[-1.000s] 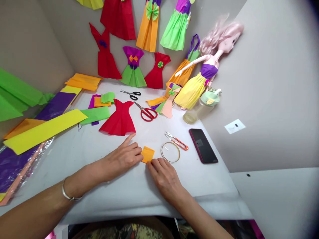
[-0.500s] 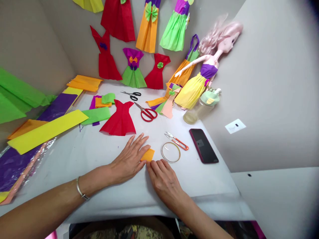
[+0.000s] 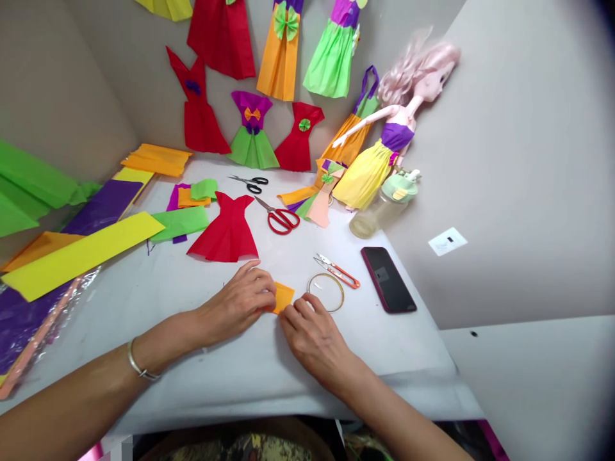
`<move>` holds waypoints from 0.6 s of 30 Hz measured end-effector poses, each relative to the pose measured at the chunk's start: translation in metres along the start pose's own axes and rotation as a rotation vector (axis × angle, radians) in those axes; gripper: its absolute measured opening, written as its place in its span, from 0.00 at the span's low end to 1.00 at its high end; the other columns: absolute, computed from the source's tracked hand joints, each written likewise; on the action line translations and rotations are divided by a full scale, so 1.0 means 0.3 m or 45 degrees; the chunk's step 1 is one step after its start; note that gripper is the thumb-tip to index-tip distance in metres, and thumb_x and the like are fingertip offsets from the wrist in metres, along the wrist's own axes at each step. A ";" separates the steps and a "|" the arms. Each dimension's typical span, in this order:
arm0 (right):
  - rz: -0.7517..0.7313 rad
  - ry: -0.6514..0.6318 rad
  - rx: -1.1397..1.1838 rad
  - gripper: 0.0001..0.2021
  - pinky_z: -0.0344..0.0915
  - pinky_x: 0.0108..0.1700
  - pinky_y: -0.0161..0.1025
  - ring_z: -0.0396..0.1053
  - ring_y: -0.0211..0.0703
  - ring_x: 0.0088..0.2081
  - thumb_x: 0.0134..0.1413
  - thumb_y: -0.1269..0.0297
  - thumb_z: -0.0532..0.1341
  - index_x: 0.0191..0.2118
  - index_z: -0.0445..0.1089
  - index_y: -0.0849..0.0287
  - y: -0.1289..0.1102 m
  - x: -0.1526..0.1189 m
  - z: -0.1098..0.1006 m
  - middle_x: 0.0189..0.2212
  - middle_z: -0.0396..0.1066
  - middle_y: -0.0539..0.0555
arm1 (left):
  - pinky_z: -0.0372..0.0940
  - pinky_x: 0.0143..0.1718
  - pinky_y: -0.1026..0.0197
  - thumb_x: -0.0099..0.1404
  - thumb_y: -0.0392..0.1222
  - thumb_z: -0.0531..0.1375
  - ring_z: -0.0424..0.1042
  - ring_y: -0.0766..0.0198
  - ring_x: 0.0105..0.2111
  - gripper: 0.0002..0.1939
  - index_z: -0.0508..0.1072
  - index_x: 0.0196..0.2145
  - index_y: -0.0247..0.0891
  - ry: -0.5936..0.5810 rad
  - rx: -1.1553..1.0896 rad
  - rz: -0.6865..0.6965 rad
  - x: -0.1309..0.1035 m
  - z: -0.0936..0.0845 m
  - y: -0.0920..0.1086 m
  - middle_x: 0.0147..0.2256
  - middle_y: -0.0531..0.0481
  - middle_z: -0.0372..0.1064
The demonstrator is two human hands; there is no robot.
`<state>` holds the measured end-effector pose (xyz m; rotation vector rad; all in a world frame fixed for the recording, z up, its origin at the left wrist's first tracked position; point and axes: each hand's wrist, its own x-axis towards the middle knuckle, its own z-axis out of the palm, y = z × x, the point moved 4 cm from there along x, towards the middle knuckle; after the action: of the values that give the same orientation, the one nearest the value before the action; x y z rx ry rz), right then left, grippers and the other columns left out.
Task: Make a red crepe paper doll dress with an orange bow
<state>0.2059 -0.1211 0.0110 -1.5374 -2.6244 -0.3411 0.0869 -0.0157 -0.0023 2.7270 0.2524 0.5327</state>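
Observation:
A small orange piece of crepe paper (image 3: 284,297) lies on the white table between my two hands. My left hand (image 3: 239,298) is closed on its left edge, with the fingers curled. At the lower right edge, my right hand (image 3: 311,330) pinches the same paper with bent fingers; the fingertips are partly hidden. Just above my hands rests a red paper dress (image 3: 228,227). To the right of the paper are a ring of thin wire or cord (image 3: 342,296) and orange-handled thread snips (image 3: 340,272).
Red-handled scissors (image 3: 282,221) and black-handled scissors (image 3: 254,184) lie behind. A phone (image 3: 388,280), a bottle (image 3: 384,208) and a doll (image 3: 398,137) stand or lie at the right. Yellow paper (image 3: 86,255) crosses the left side. Paper dresses (image 3: 252,131) hang on the wall.
My left hand has gone from flat with spread fingers to curled at the paper's left edge. My right hand stays at the lower right edge. The view has shifted slightly.

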 end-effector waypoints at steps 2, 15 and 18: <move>-0.029 0.006 -0.006 0.08 0.59 0.49 0.48 0.60 0.46 0.35 0.59 0.79 0.57 0.34 0.71 0.63 0.001 0.010 -0.003 0.30 0.66 0.54 | 0.44 0.65 0.39 0.64 0.26 0.53 0.67 0.62 0.44 0.11 0.71 0.35 0.39 -0.043 -0.005 -0.020 -0.001 0.002 0.006 0.37 0.51 0.70; 0.000 0.016 -0.022 0.09 0.57 0.51 0.49 0.60 0.46 0.35 0.59 0.79 0.56 0.33 0.70 0.62 0.004 0.018 0.010 0.30 0.66 0.54 | 0.39 0.64 0.33 0.68 0.35 0.57 0.67 0.58 0.45 0.06 0.74 0.34 0.40 0.020 0.098 0.021 0.009 -0.024 0.034 0.34 0.51 0.74; 0.088 0.056 0.038 0.09 0.58 0.46 0.46 0.60 0.45 0.33 0.60 0.78 0.57 0.30 0.69 0.60 0.026 0.016 0.030 0.28 0.66 0.52 | 0.38 0.64 0.33 0.68 0.36 0.58 0.67 0.58 0.45 0.05 0.73 0.34 0.40 0.009 0.112 0.012 0.006 -0.021 0.032 0.35 0.51 0.73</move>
<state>0.2108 -0.1112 0.0042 -1.5880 -2.5246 -0.3254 0.0869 -0.0222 0.0073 2.8132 0.2716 0.5462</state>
